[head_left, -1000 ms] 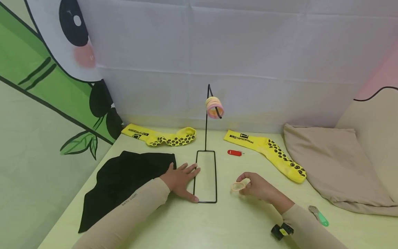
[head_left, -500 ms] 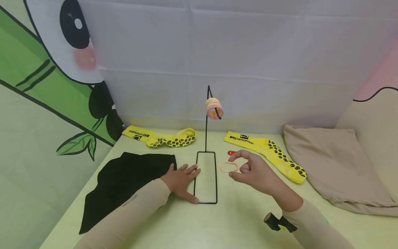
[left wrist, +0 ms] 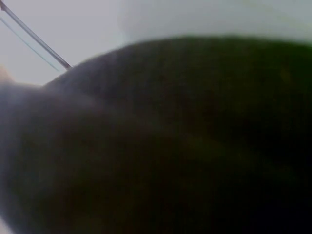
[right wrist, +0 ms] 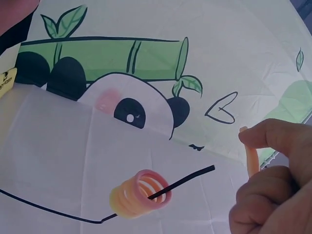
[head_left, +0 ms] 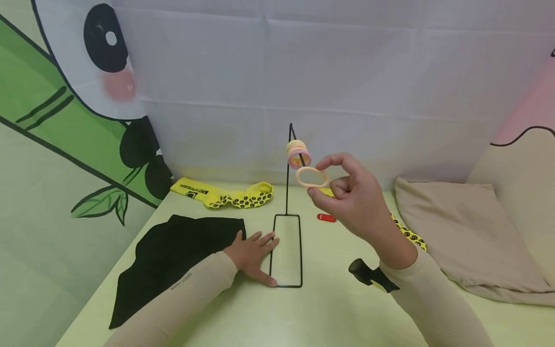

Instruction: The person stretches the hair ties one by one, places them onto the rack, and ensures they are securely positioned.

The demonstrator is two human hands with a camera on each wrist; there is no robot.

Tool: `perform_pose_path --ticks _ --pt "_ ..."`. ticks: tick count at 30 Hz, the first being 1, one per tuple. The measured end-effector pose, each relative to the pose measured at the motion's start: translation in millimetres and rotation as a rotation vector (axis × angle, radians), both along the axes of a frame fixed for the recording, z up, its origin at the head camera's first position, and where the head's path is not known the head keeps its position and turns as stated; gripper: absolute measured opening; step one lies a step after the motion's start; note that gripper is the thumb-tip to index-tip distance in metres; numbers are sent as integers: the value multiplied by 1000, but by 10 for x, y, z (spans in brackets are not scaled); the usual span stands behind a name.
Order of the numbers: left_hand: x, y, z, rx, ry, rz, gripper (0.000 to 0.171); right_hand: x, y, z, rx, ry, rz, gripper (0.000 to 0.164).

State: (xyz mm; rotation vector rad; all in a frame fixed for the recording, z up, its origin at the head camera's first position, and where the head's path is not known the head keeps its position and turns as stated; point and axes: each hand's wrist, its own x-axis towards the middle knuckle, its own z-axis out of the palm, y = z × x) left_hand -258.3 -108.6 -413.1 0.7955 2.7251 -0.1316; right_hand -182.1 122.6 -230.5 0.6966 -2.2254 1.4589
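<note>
Raised off the table, my right hand (head_left: 362,200) pinches a pale orange hair tie (head_left: 312,186) between thumb and index finger. The tie overlaps the lower tip of the stand's arm in the head view; the right wrist view shows the tie (right wrist: 252,158) apart from that tip, off to its right. Several yellow, orange and pink hair ties (right wrist: 122,201) hang on the arm of the black wire stand (head_left: 287,193). My left hand (head_left: 253,255) lies with spread fingers on the left side of the stand's rectangular base. Dark fabric mostly fills the left wrist view.
Black cloth (head_left: 182,255) lies left of the stand, partly under my left arm. A yellow sock (head_left: 236,195) lies behind it; another yellow sock (head_left: 412,237) is partly hidden by my right hand. A red tag (head_left: 326,218) and beige cloth (head_left: 459,226) lie to the right.
My right hand has lifted the hair tie from near the table up and leftward to the stand's arm. The left hand has stayed on the base.
</note>
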Motion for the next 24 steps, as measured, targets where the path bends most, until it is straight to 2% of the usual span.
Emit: perform_pose_path --ticks 3,9,13,18,21,24 --pt "-4 7 3 0 3 -2 108 -117 -23 14 7 -22 -36 35" --pt "1 18 -5 6 2 2 108 -294 -10 -21 52 -134 -72 44" --pt "-2 20 -34 0 2 -2 108 -318 19 -54 61 -174 -76 45" --pt "-19 15 -54 1 -2 -9 108 -334 37 -89 57 -177 -70 43" --pt "-65 8 -51 4 -11 -17 109 -351 50 -105 52 -181 -65 42" --pt "-157 6 -36 24 -22 -2 108 -377 78 -126 55 -197 -66 41"
